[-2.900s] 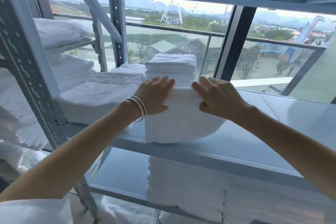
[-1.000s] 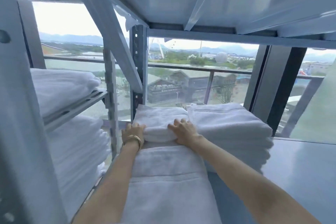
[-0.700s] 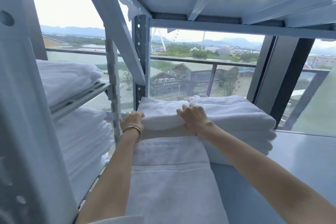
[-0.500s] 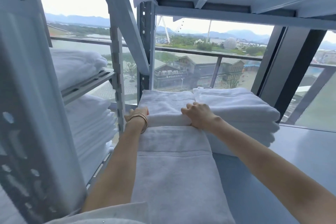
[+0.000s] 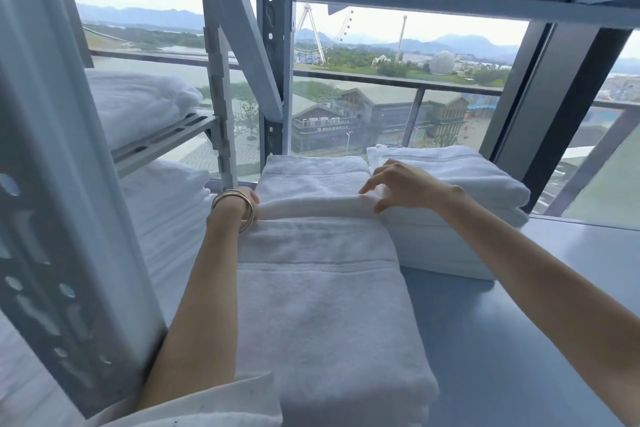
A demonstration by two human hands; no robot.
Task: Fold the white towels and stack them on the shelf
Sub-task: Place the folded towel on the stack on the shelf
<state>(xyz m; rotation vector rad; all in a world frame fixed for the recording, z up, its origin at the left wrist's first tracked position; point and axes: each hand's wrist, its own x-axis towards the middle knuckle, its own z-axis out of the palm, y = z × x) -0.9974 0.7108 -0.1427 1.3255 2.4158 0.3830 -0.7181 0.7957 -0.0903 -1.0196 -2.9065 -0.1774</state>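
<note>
Two arms outstretched, left hand point(image 5: 248, 200) beside folded towel point(image 5: 311, 184), grip hidden, right hand point(image 5: 408, 189) open, fingertips point(image 5: 364, 189) on it.

Your left hand point(image 5: 247, 200) rests against the left side of the far folded towel point(image 5: 311, 180), fingers hidden; your right hand point(image 5: 405, 187), fingers loosely spread, touches its near right corner, beside another towel stack point(image 5: 450, 177) on the grey shelf point(image 5: 519, 340)
</note>
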